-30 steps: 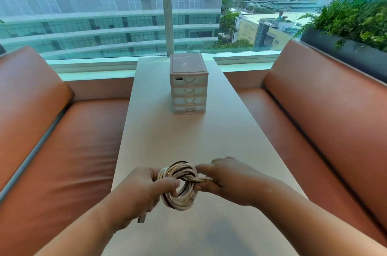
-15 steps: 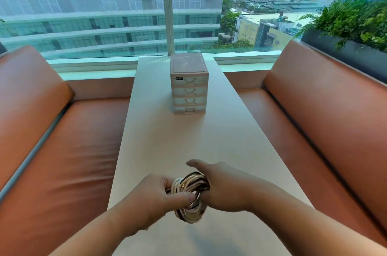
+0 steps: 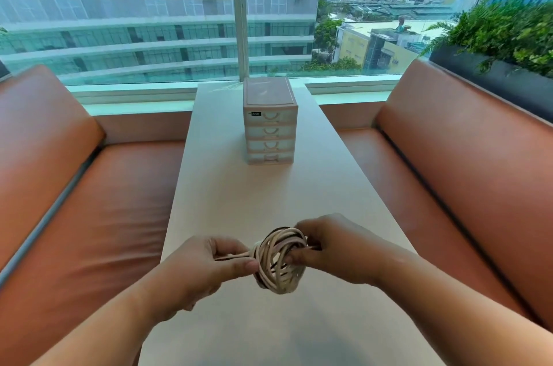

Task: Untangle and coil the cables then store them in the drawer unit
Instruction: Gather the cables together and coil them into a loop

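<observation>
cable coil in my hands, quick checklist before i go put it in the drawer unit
1. Grip on the cable coil: ok. The right hand grips its rim and the left hand pinches its tail.
2. Tail tucked in: not ok. A loose end runs out of the coil into the left hand.
3. Drawer open to receive it: not ok. All four drawers of the drawer unit are shut.
4. A free hand to pull a drawer: not ok. Both hands hold the cable.
5. Coil small enough for a drawer: cannot tell.
</observation>
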Demonstrator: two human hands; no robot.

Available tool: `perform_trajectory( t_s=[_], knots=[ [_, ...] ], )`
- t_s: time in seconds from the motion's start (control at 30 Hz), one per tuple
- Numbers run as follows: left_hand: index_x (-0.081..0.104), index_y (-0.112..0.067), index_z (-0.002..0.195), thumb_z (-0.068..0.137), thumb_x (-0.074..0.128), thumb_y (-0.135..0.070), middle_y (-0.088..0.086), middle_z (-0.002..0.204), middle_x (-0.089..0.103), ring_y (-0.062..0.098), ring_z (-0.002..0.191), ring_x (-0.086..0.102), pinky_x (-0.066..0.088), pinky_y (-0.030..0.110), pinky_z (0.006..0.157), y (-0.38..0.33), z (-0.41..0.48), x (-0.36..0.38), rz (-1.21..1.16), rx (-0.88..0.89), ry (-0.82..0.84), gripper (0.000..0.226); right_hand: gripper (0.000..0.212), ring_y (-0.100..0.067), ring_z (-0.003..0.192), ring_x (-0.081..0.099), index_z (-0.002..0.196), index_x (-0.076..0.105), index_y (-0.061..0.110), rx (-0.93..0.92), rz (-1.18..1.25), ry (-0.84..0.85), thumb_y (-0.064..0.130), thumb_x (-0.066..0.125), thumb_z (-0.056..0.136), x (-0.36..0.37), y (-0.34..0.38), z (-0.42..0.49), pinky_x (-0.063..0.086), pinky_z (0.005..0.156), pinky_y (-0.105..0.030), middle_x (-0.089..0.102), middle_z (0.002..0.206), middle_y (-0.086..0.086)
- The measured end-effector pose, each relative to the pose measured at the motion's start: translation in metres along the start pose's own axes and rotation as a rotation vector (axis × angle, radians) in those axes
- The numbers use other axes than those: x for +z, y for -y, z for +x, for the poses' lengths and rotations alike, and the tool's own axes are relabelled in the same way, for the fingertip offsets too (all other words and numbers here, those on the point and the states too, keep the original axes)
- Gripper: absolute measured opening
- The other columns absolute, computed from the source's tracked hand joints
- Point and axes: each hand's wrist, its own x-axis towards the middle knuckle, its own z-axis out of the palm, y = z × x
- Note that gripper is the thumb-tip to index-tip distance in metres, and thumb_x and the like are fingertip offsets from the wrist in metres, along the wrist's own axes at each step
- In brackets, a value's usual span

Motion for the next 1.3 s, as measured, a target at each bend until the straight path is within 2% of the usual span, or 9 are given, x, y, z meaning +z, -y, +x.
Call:
perform_trajectory(
  t_s=[0.13, 0.33, 0.47, 0.53, 0.63, 0.8, 1.0, 1.2, 1.3],
  knots=[
    [0.068, -0.017, 0.086, 0.055, 0.057, -0.081, -0.007, 0.042, 0.041, 0.006, 0.037, 0.037, 0.039, 0.023, 0.041, 0.002, 0.004, 0.007, 0.077, 0.092, -0.006, 0.071, 0.035, -0.018, 0.071, 0.06, 0.078, 0.061, 0.018, 0.089, -0.071, -0.123, 0.052, 0.055, 0.084, 0.004, 0.011, 0.001, 0.051, 0.067, -0.038, 0.065, 0.077, 0.0],
    [0.067, -0.028, 0.091, 0.076, 0.06, -0.065, -0.018, 0.058, 0.063, -0.005, 0.043, 0.053, 0.034, 0.01, 0.04, -0.004, 0.017, 0.03, 0.18, 0.11, -0.194, 0.04, 0.026, -0.02, 0.071, 0.062, 0.073, 0.057, 0.016, 0.162, -0.077, -0.205, 0.041, 0.054, 0.081, 0.01, 0.029, 0.004, 0.049, 0.062, -0.034, 0.064, 0.074, 0.0],
    [0.056, -0.033, 0.096, 0.078, 0.064, -0.055, -0.01, 0.086, 0.066, 0.0, 0.081, 0.059, 0.043, 0.017, 0.064, 0.009, 0.025, 0.032, 0.196, 0.108, -0.334, 0.03, 0.022, -0.018, 0.071, 0.059, 0.076, 0.056, 0.02, 0.177, -0.015, -0.114, 0.04, 0.056, 0.083, 0.008, 0.027, 0.003, 0.051, 0.065, -0.037, 0.063, 0.081, 0.0],
    [0.058, -0.032, 0.083, 0.083, 0.065, -0.03, -0.013, 0.069, 0.066, -0.002, 0.067, 0.059, 0.041, 0.012, 0.057, 0.009, 0.026, 0.03, 0.212, 0.144, -0.378, 0.007, 0.009, -0.017, 0.069, 0.06, 0.088, 0.057, 0.024, 0.144, 0.093, -0.065, 0.032, 0.057, 0.084, 0.007, 0.026, 0.003, 0.053, 0.062, -0.036, 0.063, 0.085, 0.001],
    [0.06, -0.024, 0.062, 0.082, 0.062, -0.014, -0.014, 0.039, 0.05, 0.002, 0.038, 0.044, 0.032, 0.013, 0.041, 0.006, 0.025, 0.028, 0.202, 0.141, -0.362, 0.022, 0.025, -0.005, 0.05, 0.053, 0.109, 0.057, 0.031, 0.111, 0.208, -0.01, 0.031, 0.064, 0.085, 0.0, 0.023, 0.002, 0.043, 0.042, -0.022, 0.062, 0.078, 0.006],
    [0.07, -0.019, 0.081, 0.076, 0.067, -0.019, -0.006, 0.053, 0.062, 0.009, 0.035, 0.051, 0.034, 0.017, 0.033, -0.001, 0.02, 0.028, -0.152, 0.071, -0.217, 0.006, 0.02, -0.003, 0.039, 0.037, 0.099, 0.067, 0.031, 0.058, 0.276, 0.007, 0.043, 0.069, 0.084, -0.002, 0.014, 0.005, 0.033, 0.042, -0.022, 0.051, 0.061, 0.007],
    [0.07, -0.008, 0.097, 0.062, 0.07, -0.025, 0.017, 0.07, 0.064, 0.023, 0.037, 0.042, 0.034, 0.021, 0.037, -0.001, 0.018, 0.028, -0.467, 0.109, -0.1, 0.039, 0.02, -0.003, 0.042, 0.035, 0.096, 0.068, 0.031, 0.031, 0.422, -0.016, 0.047, 0.067, 0.085, 0.003, 0.014, 0.005, 0.031, 0.045, -0.022, 0.046, 0.044, 0.019],
    [0.068, 0.001, 0.095, 0.058, 0.077, -0.035, 0.024, 0.084, 0.062, 0.038, 0.073, 0.051, 0.04, 0.03, 0.06, 0.01, 0.022, 0.024, -0.601, 0.115, -0.146, 0.053, 0.022, -0.004, 0.044, 0.037, 0.089, 0.07, 0.03, -0.024, 0.357, -0.113, 0.048, 0.073, 0.077, -0.003, 0.017, 0.005, 0.032, 0.047, -0.022, 0.046, 0.046, 0.015],
    [0.068, 0.003, 0.092, 0.064, 0.076, -0.028, 0.023, 0.083, 0.062, 0.03, 0.07, 0.058, 0.045, 0.028, 0.059, 0.008, 0.022, 0.024, -0.623, 0.152, -0.149, 0.042, 0.022, -0.005, 0.05, 0.047, 0.089, 0.07, 0.029, -0.019, 0.38, -0.076, 0.047, 0.074, 0.078, -0.002, 0.02, 0.007, 0.039, 0.05, -0.025, 0.056, 0.056, 0.013]
  ],
)
